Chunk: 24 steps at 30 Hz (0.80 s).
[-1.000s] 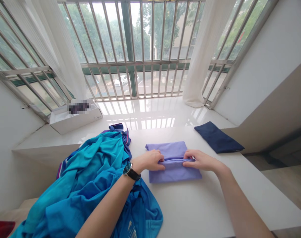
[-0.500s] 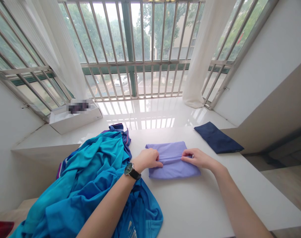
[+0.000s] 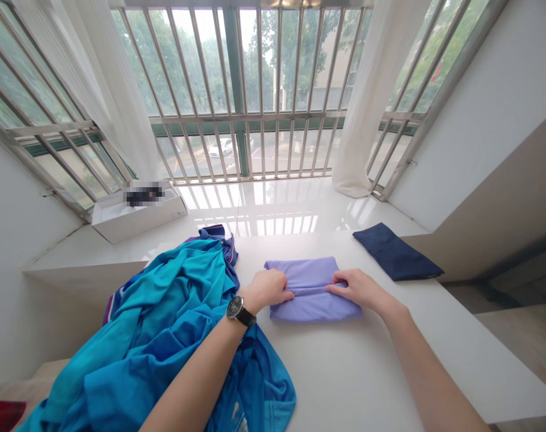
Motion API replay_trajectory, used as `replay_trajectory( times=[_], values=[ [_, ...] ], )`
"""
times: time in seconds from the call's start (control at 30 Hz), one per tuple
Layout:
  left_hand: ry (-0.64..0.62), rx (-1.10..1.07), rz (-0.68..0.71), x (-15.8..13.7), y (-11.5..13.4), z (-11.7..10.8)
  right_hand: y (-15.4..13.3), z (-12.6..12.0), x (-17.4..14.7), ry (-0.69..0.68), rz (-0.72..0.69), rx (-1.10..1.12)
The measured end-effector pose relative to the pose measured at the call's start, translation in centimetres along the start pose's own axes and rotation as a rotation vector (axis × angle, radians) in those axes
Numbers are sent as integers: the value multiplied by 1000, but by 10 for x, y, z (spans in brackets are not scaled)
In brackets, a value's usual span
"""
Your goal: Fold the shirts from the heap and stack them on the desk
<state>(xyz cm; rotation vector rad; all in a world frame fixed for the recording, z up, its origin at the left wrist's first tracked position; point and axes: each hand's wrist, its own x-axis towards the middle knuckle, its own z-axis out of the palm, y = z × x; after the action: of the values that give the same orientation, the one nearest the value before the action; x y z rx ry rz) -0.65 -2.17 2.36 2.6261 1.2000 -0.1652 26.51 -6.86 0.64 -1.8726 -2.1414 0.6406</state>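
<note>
A lavender garment point(image 3: 315, 307) lies folded into a flat rectangle on the white table, with a crease running across its middle. My left hand point(image 3: 269, 289) is closed on its left part, the thumb along the crease. My right hand point(image 3: 354, 288) pinches the cloth at the right end of the same crease. A black-strapped watch sits on my left wrist. Close to my left forearm is a loose heap of teal and blue clothes point(image 3: 165, 312), with a dark blue striped collar at its far end.
A folded navy cloth point(image 3: 396, 252) lies at the table's right side. An open white box point(image 3: 140, 219) with a blurred item in it stands on the sill at the left. Barred windows and white curtains point(image 3: 363, 108) rise behind the white table point(image 3: 345, 372).
My right hand has shifted slightly left along the crease. The garment's near edge has drawn in a little. My left hand stays almost in place.
</note>
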Motion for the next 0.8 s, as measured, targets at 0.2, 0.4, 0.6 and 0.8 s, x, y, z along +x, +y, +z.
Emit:
replay_trajectory(
  times=[0.2,0.4,0.6,0.8],
  values=[
    [22,11,-20,-2,0,-6,4,2,3,36,-42,-40],
    [56,9,-17,-1,3,-7,7,5,4,50,-86,-67],
    [77,17,-39,-1,3,-7,5,5,4,42,-61,-51],
    [65,73,-57,-6,12,-13,2,0,1,13,-49,-9]
  ],
)
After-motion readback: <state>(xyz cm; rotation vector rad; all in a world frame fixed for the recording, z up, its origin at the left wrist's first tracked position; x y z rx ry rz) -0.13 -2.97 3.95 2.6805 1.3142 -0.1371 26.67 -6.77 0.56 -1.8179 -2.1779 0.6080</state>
